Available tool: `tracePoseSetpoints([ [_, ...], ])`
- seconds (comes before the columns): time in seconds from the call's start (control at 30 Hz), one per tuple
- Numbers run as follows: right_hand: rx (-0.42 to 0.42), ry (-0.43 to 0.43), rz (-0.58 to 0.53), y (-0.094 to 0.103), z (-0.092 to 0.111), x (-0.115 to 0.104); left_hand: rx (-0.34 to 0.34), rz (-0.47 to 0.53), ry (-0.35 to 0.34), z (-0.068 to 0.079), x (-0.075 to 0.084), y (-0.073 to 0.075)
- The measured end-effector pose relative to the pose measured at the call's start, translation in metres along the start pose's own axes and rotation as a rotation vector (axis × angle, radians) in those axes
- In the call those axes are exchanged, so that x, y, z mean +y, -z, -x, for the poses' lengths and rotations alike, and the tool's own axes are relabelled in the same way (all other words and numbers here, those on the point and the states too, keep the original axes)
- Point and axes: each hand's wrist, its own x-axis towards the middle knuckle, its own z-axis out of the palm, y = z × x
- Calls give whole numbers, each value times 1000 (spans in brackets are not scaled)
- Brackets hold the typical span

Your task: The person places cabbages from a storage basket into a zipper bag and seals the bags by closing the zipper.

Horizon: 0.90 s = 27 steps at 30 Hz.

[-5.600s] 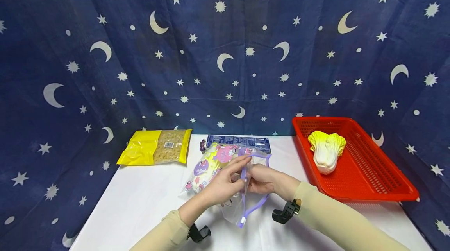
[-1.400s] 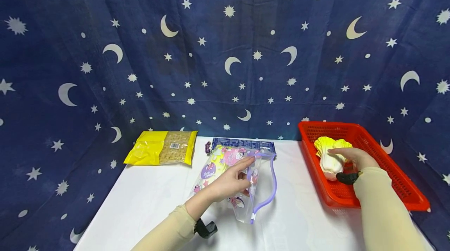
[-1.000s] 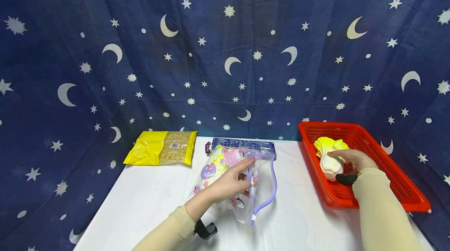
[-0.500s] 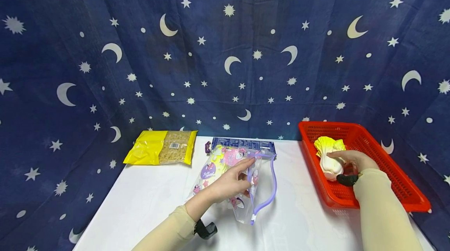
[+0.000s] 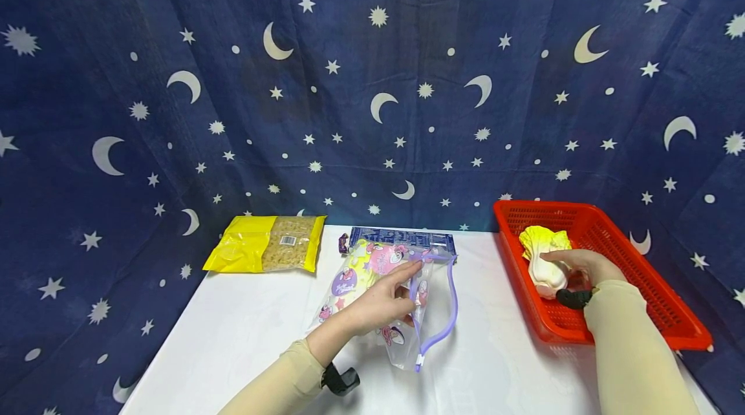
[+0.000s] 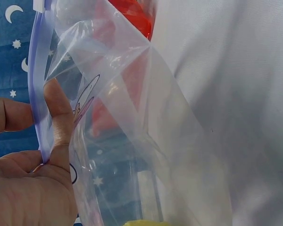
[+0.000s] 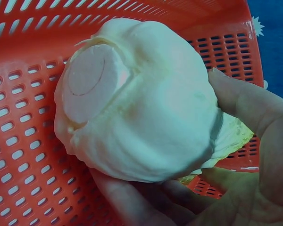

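Right hand: shifted from the mouth of the zip bag, its place in the earliest frame, to the red basket, where it held the cabbage between thumb and fingers.
Left hand: stayed at the bag, pinching one side of its purple edge.
Mouth: parted in a loop, white slider at the near end (what lay inside could not be told).
Work in hand: apparently split between both hands, one keeping the bag open, the other securing the cabbage.
Cabbage: inside the basket, base toward the person; whether it was lifted clear could not be told.
In the way: the basket's wall, between cabbage and bag.
Around: a yellow packet lay to the left; a blue packet, partly covered, behind the bag.
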Motion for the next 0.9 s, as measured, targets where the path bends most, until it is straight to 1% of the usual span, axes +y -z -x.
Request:
tracePoseSetpoints([
  [0.07, -9, 3, -19, -3, 12, -2, 0, 0, 0, 0, 0, 0],
  [0.13, -32, 20, -16, -2, 11, -2, 1, 0, 1, 0, -1, 0],
  [0.2, -47, 28, -3, 0, 6, -1, 2, 2, -1, 0, -1, 0],
  [0.4, -58, 47, 20, 4, -20, 4, -1, 5, -3, 0, -1, 1],
  [0.47, -67, 57, 52, 6, -29, 5, -2, 3, -2, 0, -1, 1],
  [0.57, -92, 99, 144, 9, -38, 5, -4, 3, -3, 0, -1, 1],
  [0.63, -99, 109, 165, 10, -39, 5, -3, 5, -4, 0, -1, 1],
  [0.7, -101, 89, 116, 11, -38, 5, -3, 8, -4, 0, -1, 1],
  [0.8, -68, 30, 5, 9, -33, 6, -3, 14, -1, 0, -1, 1],
  [0.9, -69, 52, 22, 8, -30, 7, -1, 19, 3, 0, -2, 0],
])
